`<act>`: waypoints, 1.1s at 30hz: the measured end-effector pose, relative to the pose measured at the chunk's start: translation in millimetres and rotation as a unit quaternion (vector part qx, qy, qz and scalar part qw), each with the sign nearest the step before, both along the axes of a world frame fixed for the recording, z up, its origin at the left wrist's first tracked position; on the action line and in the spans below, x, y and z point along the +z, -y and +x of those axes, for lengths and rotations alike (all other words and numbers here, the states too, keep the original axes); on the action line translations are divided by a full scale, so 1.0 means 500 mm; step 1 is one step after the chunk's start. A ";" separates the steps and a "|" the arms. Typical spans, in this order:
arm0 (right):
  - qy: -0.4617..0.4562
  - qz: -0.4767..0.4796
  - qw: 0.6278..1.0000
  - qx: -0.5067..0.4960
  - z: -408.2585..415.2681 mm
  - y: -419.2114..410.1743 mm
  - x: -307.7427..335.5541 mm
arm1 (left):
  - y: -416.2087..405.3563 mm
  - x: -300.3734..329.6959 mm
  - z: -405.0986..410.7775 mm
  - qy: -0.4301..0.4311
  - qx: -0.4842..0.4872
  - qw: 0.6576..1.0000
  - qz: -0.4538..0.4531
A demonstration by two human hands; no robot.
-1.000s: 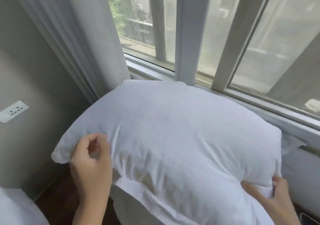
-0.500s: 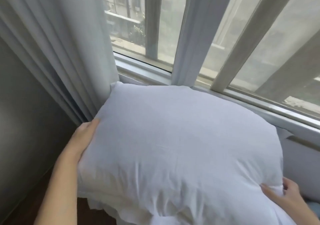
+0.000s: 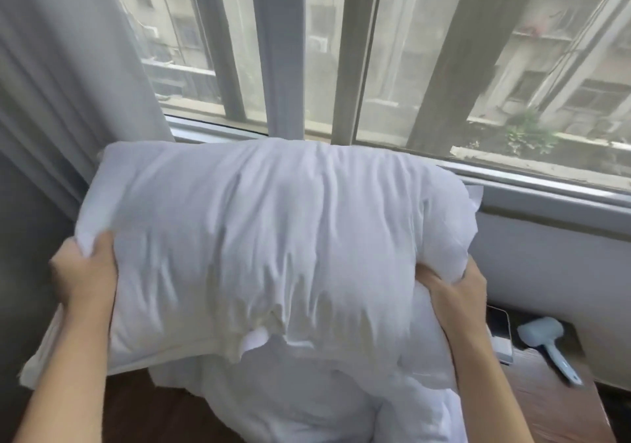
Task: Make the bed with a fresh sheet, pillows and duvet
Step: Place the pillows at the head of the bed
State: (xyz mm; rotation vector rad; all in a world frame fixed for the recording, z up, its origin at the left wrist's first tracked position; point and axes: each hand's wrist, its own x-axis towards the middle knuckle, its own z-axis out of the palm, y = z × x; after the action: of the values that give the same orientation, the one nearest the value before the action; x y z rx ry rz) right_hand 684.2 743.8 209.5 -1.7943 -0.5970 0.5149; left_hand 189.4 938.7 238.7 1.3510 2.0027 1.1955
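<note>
Both hands on the pillow [image 3: 273,248], held up in front of the window [image 3: 375,67]. Left hand [image 3: 85,272] has fingers curled into the near-left corner, fabric bunched above the knuckles. Right hand [image 3: 454,285] grips the near-right edge, fingers dug into the filling, a fold of case spilling over them. Neither hand is free.

The pillow spans the gap between the two grips, its bulk beyond the fingertips toward the glass. Below the wrists sits a heap of white bedding [image 3: 290,401]. Just past the right fingers, lower down: a phone [image 3: 500,333] and a small blue brush [image 3: 549,343] on a wooden surface [image 3: 560,408].

My read: it's the pillowcase-settling or fluffing step. The case looks loose near the bottom edge between the hands, with a flap hanging.

To do it well:
- keep grips at the corners, not mid-edge
- shake downward so the filling drops into the far corners
- tuck the flap before placing
- swing clear of the phone and brush

Can't see the bed itself from here.
</note>
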 end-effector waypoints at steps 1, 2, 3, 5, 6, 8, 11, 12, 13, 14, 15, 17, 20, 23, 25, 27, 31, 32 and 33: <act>-0.001 0.020 1.000 0.002 -0.009 0.011 0.013 | 0.057 -0.049 0.169 0.046 0.041 0.995 0.082; 0.002 0.041 0.999 0.006 -0.017 0.021 0.024 | 0.078 -0.009 0.131 0.033 0.073 0.995 0.064; 0.013 0.061 0.998 0.013 -0.025 0.032 0.036 | 0.107 0.002 0.161 0.016 0.077 0.993 0.091; 0.019 0.103 0.994 0.024 -0.043 0.051 0.060 | 0.176 0.027 0.172 0.019 0.108 0.987 0.118; 0.022 0.120 0.992 0.031 -0.051 0.058 0.067 | 0.210 0.050 0.164 0.017 0.120 0.981 0.152; 0.023 0.147 0.988 0.045 -0.075 0.070 0.078 | 0.268 0.051 0.121 0.016 0.165 0.972 0.168; 0.008 0.173 0.983 0.066 -0.141 0.077 0.093 | 0.363 0.060 0.051 0.018 0.191 0.957 0.217; -0.003 0.174 0.981 0.080 -0.173 0.079 0.101 | 0.392 0.066 0.023 0.005 0.212 0.952 0.222; -0.018 0.175 0.980 0.097 -0.207 0.079 0.106 | 0.419 0.072 -0.006 0.007 0.229 0.945 0.234; -0.028 0.176 0.977 0.114 -0.245 0.079 0.112 | 0.444 0.073 -0.038 0.003 0.250 0.941 0.229; -0.037 0.180 0.974 0.131 -0.281 0.078 0.113 | 0.467 0.075 -0.071 0.001 0.265 0.936 0.233; -0.051 0.184 0.969 0.160 -0.354 0.070 0.107 | 0.516 0.070 -0.138 0.004 0.309 0.925 0.222; -0.037 0.164 0.961 0.219 -0.469 0.048 0.092 | 0.594 0.049 -0.236 -0.013 0.367 0.904 0.220; -0.035 0.139 0.943 0.301 -0.606 0.022 0.070 | 0.669 0.005 -0.347 -0.025 0.423 0.882 0.206; -0.025 0.142 0.921 0.362 -0.717 0.008 0.051 | 0.714 -0.032 -0.433 -0.020 0.470 0.863 0.185; -0.033 0.133 0.897 0.419 -0.841 0.001 0.037 | 0.758 -0.072 -0.523 -0.025 0.509 0.843 0.170; -0.032 0.115 0.849 0.515 -1.110 -0.012 0.008 | 0.824 -0.130 -0.704 -0.029 0.578 0.803 0.141; -0.028 0.108 0.839 0.532 -1.177 -0.014 0.000 | 0.840 -0.141 -0.747 -0.029 0.595 0.792 0.132; -0.027 0.098 0.828 0.551 -1.243 -0.013 -0.006 | 0.859 -0.152 -0.788 -0.024 0.610 0.783 0.119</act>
State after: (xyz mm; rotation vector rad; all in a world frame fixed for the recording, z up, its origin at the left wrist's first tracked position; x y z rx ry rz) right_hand 62.7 750.1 206.5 -1.0772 -1.5899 1.2103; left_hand -204.8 509.4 162.6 -0.0797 2.8876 1.9327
